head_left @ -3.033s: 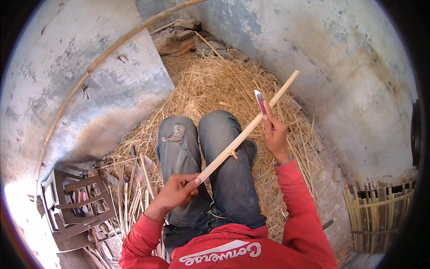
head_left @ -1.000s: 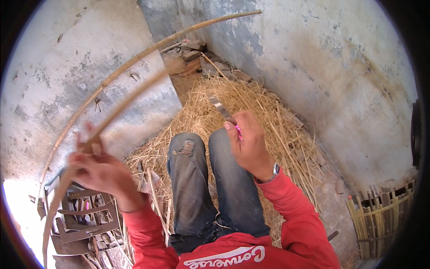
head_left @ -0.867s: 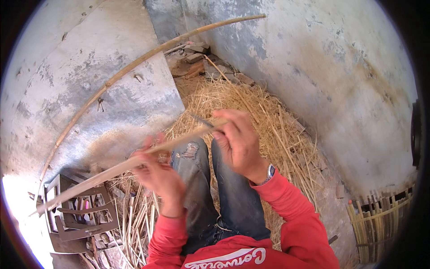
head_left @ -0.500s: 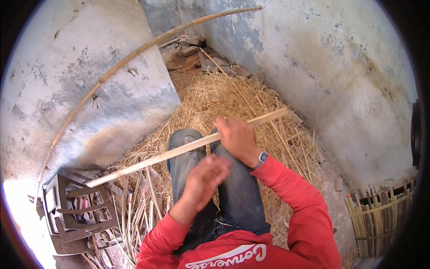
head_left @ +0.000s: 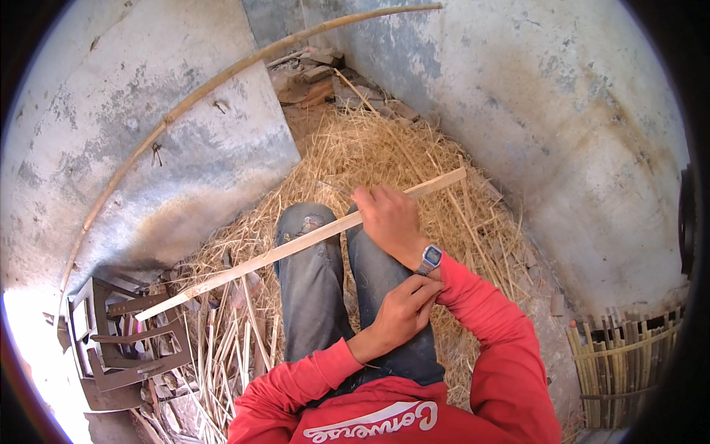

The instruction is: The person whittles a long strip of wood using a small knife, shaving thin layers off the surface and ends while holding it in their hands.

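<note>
A long, pale bamboo strip (head_left: 288,250) lies slantwise across my thighs, its near-left end over a dark metal frame and its far-right end above the straw. My right hand (head_left: 392,224) is wrapped over the strip right of its middle, a grey digital watch (head_left: 430,259) on that wrist. My left hand (head_left: 403,312) has its fingers at the red cuff of my right sleeve (head_left: 441,285), just below the watch, and pinches the cloth. The left hand is apart from the strip.
Straw-like shavings (head_left: 355,152) heap around my legs. Cut strips (head_left: 229,340) lie at left beside the dark metal frame (head_left: 140,374). A curved pole (head_left: 170,118) leans on the wall. Bricks (head_left: 318,70) are piled in the corner; a slatted bamboo basket (head_left: 621,362) stands at right.
My left hand has moved right and nearer to me, from above my lap to the right sleeve cuff. The strip's left end has dipped slightly; my right hand still grips it.
</note>
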{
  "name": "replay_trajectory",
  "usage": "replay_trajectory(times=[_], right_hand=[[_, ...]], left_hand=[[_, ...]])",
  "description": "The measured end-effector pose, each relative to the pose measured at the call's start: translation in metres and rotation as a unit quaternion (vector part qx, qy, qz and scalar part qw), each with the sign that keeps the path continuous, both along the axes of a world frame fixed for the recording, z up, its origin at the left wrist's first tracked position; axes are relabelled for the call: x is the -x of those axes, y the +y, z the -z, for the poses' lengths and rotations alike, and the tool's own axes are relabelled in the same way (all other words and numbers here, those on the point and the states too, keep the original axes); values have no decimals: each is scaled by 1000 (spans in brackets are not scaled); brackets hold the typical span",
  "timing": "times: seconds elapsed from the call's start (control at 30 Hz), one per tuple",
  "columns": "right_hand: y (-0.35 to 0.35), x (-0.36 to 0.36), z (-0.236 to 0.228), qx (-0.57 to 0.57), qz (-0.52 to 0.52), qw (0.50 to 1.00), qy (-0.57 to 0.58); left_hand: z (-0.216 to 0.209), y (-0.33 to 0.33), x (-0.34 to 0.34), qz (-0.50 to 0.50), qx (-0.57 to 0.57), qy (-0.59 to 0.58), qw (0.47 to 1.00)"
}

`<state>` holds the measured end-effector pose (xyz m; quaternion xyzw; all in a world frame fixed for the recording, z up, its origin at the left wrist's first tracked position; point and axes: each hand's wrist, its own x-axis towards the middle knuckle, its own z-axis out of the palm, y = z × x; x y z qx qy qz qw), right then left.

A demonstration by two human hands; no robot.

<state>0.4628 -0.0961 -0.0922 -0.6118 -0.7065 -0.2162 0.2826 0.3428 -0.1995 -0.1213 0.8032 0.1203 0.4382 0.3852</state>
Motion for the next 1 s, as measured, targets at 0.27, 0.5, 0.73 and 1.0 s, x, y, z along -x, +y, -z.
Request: replay_trajectory(times=[0.27, 0.5, 0.73, 1.0], right_hand=[[-2, -5, 5, -10, -9, 1000, -3], [-3, -8, 4, 13, -4, 1000, -13], [0, -3, 1, 3, -14, 1000, 2], [-1, -8, -3, -3, -26, 999, 41]], left_hand=[[-29, 28, 59, -67, -14, 113, 991], [-66, 121, 188, -437, -193, 159, 864], [-41, 136, 293, -429, -11, 343, 835], [-63, 123, 285, -322, 47, 408, 853]])
